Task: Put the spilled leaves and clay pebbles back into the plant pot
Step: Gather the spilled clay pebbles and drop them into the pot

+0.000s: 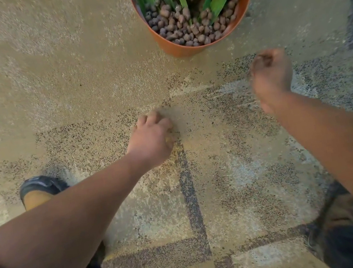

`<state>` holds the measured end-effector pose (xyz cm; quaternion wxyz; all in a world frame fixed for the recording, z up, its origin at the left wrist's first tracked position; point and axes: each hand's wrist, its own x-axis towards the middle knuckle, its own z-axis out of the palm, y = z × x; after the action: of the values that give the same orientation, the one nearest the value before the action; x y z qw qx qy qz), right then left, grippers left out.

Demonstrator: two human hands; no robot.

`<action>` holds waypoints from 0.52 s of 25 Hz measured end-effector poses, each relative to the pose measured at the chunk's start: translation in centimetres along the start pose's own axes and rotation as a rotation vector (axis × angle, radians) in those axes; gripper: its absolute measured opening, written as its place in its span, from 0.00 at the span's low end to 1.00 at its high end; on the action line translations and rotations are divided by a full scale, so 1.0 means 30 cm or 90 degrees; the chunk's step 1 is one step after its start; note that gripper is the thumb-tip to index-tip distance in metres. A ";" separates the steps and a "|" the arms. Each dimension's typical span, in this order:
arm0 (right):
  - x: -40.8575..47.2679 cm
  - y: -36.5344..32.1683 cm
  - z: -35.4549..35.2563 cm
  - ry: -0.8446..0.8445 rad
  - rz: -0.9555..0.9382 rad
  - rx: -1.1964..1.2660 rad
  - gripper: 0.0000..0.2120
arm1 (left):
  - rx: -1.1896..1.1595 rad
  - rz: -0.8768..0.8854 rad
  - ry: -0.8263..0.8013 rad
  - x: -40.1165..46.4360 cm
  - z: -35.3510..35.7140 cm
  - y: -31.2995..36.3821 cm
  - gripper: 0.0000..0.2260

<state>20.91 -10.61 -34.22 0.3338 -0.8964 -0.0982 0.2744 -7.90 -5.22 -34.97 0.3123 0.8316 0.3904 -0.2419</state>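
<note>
An orange plant pot (pixel 176 48) stands on the carpet at the top centre, filled with brown clay pebbles (pixel 191 30) and green leaves (pixel 220 2). My left hand (pixel 152 139) is low on the carpet below the pot, fingers curled down against the floor; what it holds is hidden. My right hand (pixel 271 76) hovers to the right of and below the pot, closed into a fist; its contents cannot be seen. No loose pebbles or leaves show on the floor around the hands.
The floor is beige carpet (pixel 68 81) with dark speckled stripes (pixel 190 197). My left foot in a dark shoe (pixel 39 187) sits at the left, and my right shoe (pixel 345 213) at the lower right.
</note>
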 end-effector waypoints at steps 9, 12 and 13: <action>0.220 -0.151 0.051 0.035 -0.118 -0.163 0.07 | 0.093 -0.112 -0.063 0.092 -0.113 0.062 0.39; 0.256 -0.206 0.074 -0.014 -0.219 -0.253 0.08 | 0.169 -0.075 -0.090 0.129 -0.158 0.107 0.31; 0.263 -0.220 0.083 -0.035 -0.242 -0.277 0.09 | 0.199 -0.060 -0.116 0.138 -0.160 0.118 0.33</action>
<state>26.11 -1.43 -34.84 0.1763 -0.9047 -0.3301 0.2037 -1.93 -1.53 -33.18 0.2015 0.8257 0.3563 -0.3883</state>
